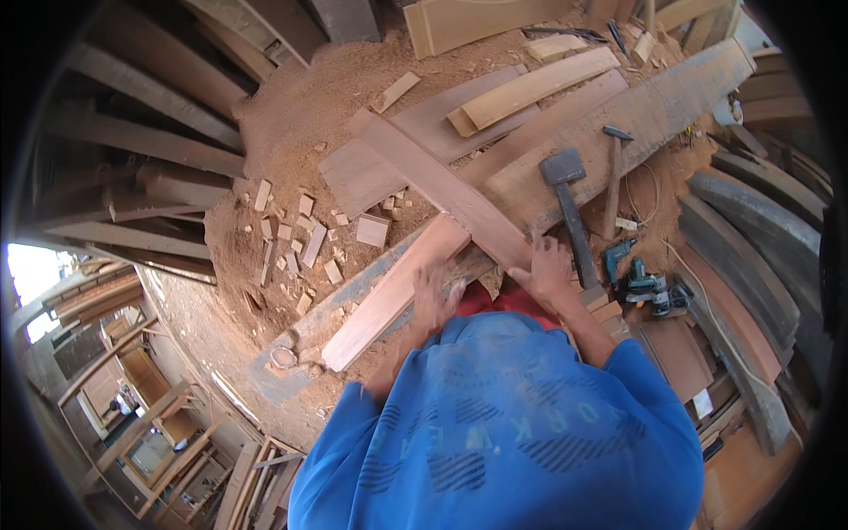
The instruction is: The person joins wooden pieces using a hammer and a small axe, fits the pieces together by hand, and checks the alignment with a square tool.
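Note:
Two reddish-brown boards meet in a T in front of me. The longer board [437, 187] runs from far left to near right. The shorter board [389, 296] butts against its side and slants toward the near left. My right hand [545, 268] grips the near end of the longer board, with its thumb on the board and its fingers along the edge. My left hand [433, 296] is over the right edge of the shorter board, its thumb apart. Motion smears its fingers, so their hold cannot be made out.
A dark mallet [563, 168] and a hammer [615, 146] lie on a thick plank [654, 110] to the right. Green power tools [645, 287] sit near my right arm. Small offcuts [309, 243] and sawdust cover the ground at left. Stacked timber [150, 132] stands far left.

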`<state>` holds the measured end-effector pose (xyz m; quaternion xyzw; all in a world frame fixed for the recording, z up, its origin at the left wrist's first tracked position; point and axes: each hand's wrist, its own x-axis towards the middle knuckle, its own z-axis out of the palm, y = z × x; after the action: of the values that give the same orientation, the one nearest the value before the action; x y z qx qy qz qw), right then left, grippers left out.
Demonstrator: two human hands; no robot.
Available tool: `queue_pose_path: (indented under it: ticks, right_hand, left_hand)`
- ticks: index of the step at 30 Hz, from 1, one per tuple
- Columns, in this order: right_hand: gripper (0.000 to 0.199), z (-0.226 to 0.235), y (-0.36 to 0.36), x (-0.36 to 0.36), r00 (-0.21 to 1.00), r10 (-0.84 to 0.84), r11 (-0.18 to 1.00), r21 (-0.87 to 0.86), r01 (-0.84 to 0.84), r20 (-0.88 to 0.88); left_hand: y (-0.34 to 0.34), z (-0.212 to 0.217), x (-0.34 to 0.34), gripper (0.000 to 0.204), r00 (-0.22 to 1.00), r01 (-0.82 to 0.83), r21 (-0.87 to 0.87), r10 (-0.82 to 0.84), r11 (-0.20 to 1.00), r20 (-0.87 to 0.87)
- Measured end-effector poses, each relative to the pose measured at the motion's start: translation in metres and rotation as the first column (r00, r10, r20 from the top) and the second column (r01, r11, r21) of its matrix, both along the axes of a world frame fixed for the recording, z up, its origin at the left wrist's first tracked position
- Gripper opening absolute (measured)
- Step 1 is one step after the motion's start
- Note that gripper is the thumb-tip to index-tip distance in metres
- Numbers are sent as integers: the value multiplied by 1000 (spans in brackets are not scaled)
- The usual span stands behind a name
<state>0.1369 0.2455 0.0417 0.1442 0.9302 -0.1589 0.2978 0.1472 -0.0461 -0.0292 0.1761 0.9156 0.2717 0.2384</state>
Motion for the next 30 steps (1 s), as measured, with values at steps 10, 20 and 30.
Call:
queue_pose_path:
  ticks: [10, 20, 30]
  right_hand:
    - [114, -34, -33, 1, 991, -52, 998, 48, 46, 123]
    - [116, -49, -22, 7, 993, -89, 986, -135, 98, 74]
    - [106, -33, -3, 28, 999, -8, 968, -252, -2, -37]
  left_hand:
    - [-151, 2, 79, 82, -525, -547, -120, 228, -828, 820]
    - [-158, 39, 67, 43, -251, -543, 294, 486, -786, 837]
    - [-54, 215, -39, 75, 517, -395, 919, 830, 13, 211]
